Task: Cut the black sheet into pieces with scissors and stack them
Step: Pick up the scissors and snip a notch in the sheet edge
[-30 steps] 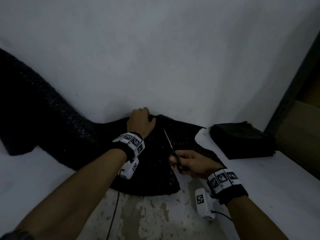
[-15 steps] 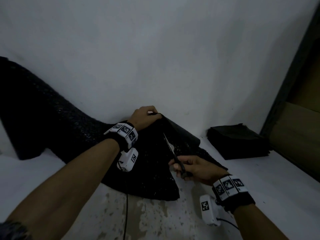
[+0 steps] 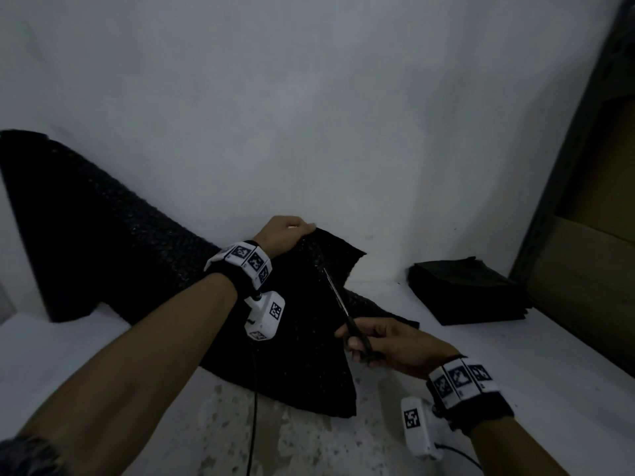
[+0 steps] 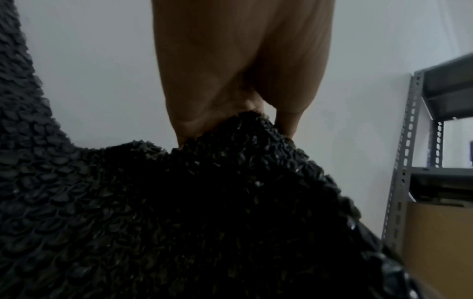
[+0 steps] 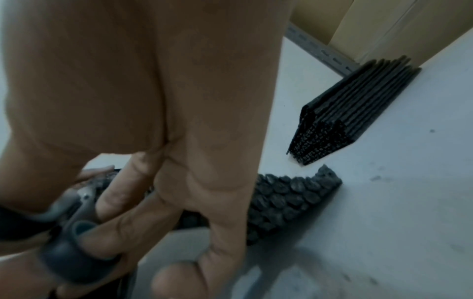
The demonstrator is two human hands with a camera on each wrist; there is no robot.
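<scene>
Here the black bubble-wrap sheet (image 3: pixel 130 262) sprawls from the frame's left to centre, its far edge pinched up by the left hand (image 3: pixel 285 235). The right hand (image 3: pixel 388 341), fingers curled through the scissors (image 3: pixel 343 304), is mid-cut; finishing calls for advancing the blades toward that pinch. The stack of cut pieces (image 3: pixel 470 290) waits at right.

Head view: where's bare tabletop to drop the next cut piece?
Free: the white strip between the black sheet and the stack of cut pieces, and the table near side of the stack, right of the right hand. Crowded: centre, where the left hand lifts the sheet and the scissors cut.
</scene>
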